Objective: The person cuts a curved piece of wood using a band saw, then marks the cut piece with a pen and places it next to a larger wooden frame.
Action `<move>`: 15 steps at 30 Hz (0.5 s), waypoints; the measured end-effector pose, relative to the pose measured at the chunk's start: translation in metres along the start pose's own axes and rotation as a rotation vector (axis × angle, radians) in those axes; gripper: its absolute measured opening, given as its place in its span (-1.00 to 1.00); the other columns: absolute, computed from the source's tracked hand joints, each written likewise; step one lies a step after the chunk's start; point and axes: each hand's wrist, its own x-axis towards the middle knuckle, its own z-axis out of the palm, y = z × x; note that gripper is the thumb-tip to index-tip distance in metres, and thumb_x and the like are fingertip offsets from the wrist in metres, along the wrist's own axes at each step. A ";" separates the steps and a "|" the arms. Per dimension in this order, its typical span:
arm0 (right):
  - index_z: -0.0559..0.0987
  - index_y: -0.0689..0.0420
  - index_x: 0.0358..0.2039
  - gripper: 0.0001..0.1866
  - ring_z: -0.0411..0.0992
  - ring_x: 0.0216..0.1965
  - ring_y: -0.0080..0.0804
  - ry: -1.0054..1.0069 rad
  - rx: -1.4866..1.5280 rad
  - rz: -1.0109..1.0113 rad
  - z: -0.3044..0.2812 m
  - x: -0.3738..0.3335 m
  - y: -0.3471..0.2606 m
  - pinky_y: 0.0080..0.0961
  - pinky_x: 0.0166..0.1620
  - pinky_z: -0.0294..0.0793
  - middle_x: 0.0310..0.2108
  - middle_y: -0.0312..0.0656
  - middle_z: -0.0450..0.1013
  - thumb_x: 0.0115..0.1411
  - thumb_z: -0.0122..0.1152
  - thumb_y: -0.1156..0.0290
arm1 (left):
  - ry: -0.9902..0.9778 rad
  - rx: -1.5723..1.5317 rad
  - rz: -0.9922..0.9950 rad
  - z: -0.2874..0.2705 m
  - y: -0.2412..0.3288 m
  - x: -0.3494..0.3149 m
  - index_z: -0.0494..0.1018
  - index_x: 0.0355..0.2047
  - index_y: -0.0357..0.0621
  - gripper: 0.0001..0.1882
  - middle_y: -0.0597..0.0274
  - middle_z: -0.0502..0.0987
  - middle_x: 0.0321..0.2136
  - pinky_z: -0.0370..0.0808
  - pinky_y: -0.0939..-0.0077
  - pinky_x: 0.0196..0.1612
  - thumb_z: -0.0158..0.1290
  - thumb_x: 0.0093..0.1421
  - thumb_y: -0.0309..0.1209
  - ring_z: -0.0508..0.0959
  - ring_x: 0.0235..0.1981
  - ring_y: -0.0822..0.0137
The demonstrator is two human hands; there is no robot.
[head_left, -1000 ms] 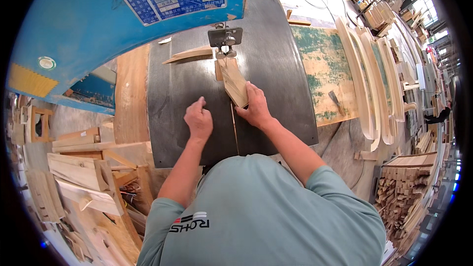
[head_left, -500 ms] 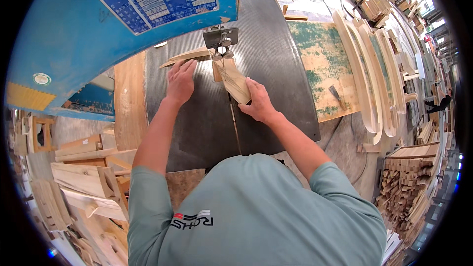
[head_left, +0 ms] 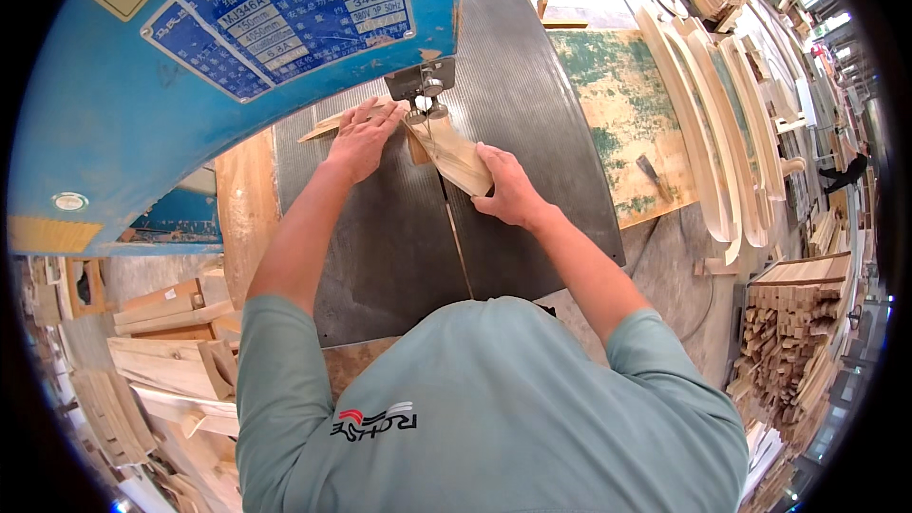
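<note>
A pale curved wooden piece (head_left: 454, 158) lies on the dark ribbed table (head_left: 380, 247) of a band saw, its far end at the blade guide (head_left: 427, 104). My right hand (head_left: 513, 188) grips its near right end between thumb and fingers. A second pale wooden length (head_left: 323, 124) reaches left from the guide; whether the two join behind the guide is hidden. My left hand (head_left: 363, 142) rests with fingers stretched over this left length, fingertips close to the guide. A small brown wooden insert (head_left: 418, 149) sits in the table below the guide.
The saw's blue frame (head_left: 142, 142) looms at upper left. To the right, a worn green-and-wood board (head_left: 627, 114) carries a brush-like tool (head_left: 653, 177) and several long curved wooden parts (head_left: 698, 133). Cut timber (head_left: 788, 342) is stacked at lower right, more boards (head_left: 171, 361) at left.
My left hand has shifted right and forward, nearer the guide and onto the left wooden length. My right hand still grips its piece, turned slightly. The head view has shifted a little.
</note>
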 end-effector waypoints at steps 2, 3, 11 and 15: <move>0.23 0.31 0.37 -0.01 0.22 0.33 0.08 -0.017 0.000 -0.007 -0.004 0.005 0.003 -0.19 0.39 0.24 0.31 0.12 0.27 -0.07 0.50 0.41 | 0.002 0.019 -0.010 0.000 0.000 0.000 0.07 0.50 0.17 -0.18 0.43 0.12 0.49 -0.05 0.14 0.52 -0.13 0.23 -0.63 0.01 0.53 0.19; 0.24 0.30 0.36 -0.01 0.22 0.33 0.08 -0.025 -0.002 -0.009 -0.006 0.007 0.004 -0.20 0.40 0.24 0.31 0.11 0.27 -0.08 0.50 0.41 | 0.003 0.031 -0.013 0.001 0.000 0.000 0.07 0.50 0.16 -0.20 0.43 0.12 0.49 -0.05 0.15 0.52 -0.14 0.24 -0.62 0.00 0.53 0.20; 0.26 0.24 0.36 -0.03 0.22 0.33 0.11 -0.084 -0.014 -0.033 -0.015 0.023 0.014 -0.19 0.40 0.25 0.32 0.11 0.27 -0.09 0.49 0.41 | 0.041 0.028 -0.058 0.010 -0.001 0.000 0.12 0.48 0.12 -0.25 0.40 0.13 0.49 -0.03 0.16 0.51 -0.17 0.26 -0.60 0.02 0.52 0.19; 0.24 0.24 0.37 -0.02 0.18 0.37 0.07 -0.135 -0.026 -0.018 -0.022 0.032 0.016 -0.22 0.42 0.21 0.35 0.07 0.24 -0.09 0.47 0.44 | 0.078 0.029 -0.067 0.012 0.000 -0.002 0.15 0.46 0.08 -0.26 0.38 0.16 0.48 0.00 0.15 0.49 -0.16 0.25 -0.60 0.05 0.51 0.16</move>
